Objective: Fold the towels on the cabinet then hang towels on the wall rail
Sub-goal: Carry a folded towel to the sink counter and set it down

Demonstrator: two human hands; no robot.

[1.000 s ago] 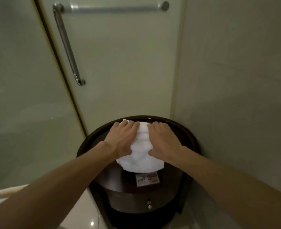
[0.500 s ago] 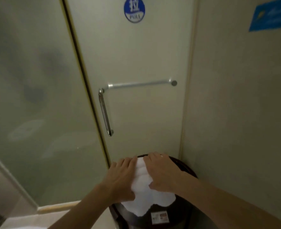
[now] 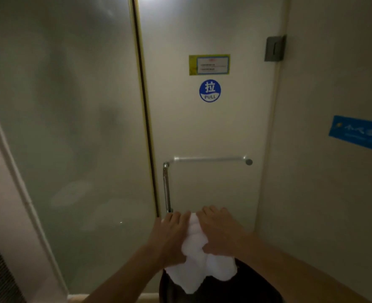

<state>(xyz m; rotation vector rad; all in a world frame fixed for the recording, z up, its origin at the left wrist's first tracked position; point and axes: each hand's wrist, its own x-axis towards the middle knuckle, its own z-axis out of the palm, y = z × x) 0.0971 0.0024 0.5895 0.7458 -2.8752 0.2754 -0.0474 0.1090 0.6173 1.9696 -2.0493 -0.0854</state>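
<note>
A folded white towel point(image 3: 197, 267) hangs between both hands, lifted off the dark round cabinet point(image 3: 252, 283) at the bottom of the view. My left hand point(image 3: 169, 239) grips the towel's left side and my right hand point(image 3: 221, 231) grips its right side, so only a strip of cloth shows between them and its lower edge droops below. A horizontal metal rail point(image 3: 209, 159) is fixed to the glass door just above my hands, joined at its left end to a vertical handle bar point(image 3: 166, 189).
The frosted glass door point(image 3: 202, 127) carries a round blue PULL sticker point(image 3: 209, 90) and a yellow notice point(image 3: 209, 64). A fixed glass panel point(image 3: 67, 127) stands to the left. The beige wall point(image 3: 333, 193) on the right bears a blue sign point(image 3: 358, 133).
Both hands have lifted the towel off the cabinet top toward the rail. My view has tilted upward, so the cabinet sank to the bottom edge and the door stickers came into sight.
</note>
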